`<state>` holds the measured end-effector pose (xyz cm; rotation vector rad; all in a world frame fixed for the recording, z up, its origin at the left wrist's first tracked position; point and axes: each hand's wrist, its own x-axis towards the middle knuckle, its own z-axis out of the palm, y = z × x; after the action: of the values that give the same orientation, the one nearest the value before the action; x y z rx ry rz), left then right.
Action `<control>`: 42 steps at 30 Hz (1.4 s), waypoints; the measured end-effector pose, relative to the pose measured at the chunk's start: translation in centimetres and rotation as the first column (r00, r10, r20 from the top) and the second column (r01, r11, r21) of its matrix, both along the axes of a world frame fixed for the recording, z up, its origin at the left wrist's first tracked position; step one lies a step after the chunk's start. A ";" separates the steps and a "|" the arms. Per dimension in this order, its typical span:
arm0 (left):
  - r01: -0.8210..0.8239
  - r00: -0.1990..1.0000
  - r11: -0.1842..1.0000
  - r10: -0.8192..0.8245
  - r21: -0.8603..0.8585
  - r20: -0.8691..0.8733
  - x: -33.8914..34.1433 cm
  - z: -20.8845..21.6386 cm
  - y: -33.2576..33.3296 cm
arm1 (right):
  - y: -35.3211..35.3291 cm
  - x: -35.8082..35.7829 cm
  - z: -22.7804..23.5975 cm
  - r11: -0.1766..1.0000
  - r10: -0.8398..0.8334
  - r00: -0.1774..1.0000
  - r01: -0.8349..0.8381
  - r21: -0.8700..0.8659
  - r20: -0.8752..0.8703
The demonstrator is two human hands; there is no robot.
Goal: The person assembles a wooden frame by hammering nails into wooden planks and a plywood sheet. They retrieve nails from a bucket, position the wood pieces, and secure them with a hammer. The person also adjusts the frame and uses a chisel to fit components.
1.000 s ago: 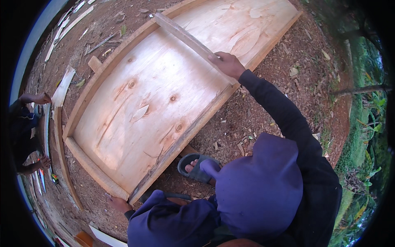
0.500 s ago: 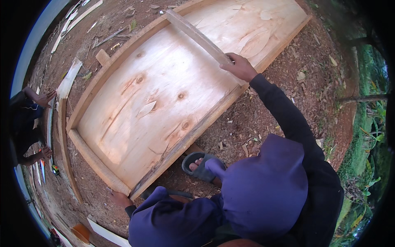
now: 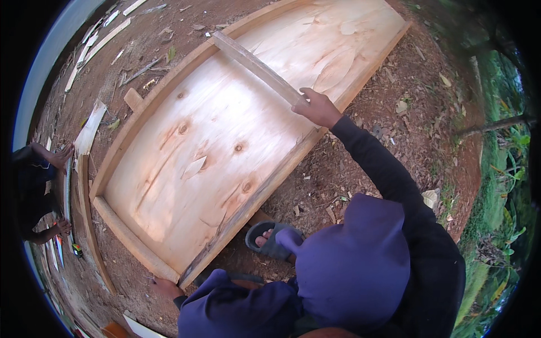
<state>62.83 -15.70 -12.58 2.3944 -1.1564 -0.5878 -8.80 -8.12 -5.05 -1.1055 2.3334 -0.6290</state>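
Chip-strewn ground (image 3: 372,141) here, greenery (image 3: 510,186) well beyond the right fingers (image 3: 311,93)! They curl loosely around the crossbar (image 3: 256,66), wooden panel (image 3: 186,152) beneath; the left hand (image 3: 165,288) meets the panel's corner, grip unclear.

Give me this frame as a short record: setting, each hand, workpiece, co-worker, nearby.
setting: outdoors, reddish ground with wood chips and dry leaves
right hand: gripping the wooden crosspiece near its closer end
left hand: at the near-left corner of the wooden frame; grip unclear
workpiece: plywood panel edged by the frame, crosspiece lying across
co-worker: at far left, hands at a long narrow strip
nearby: wooden board on the ground, left of the panel
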 end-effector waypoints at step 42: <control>0.706 0.567 0.707 -0.533 0.037 -0.628 -16.4 12.4 9.5 | -2.3 17.7 -5.5 0.656 0.672 0.719 -0.689 -0.308 -0.177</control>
<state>46.46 -6.22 -0.22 1.6775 -1.6919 -1.6968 8.89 -10.38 -10.60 -2.0407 1.6365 -0.7288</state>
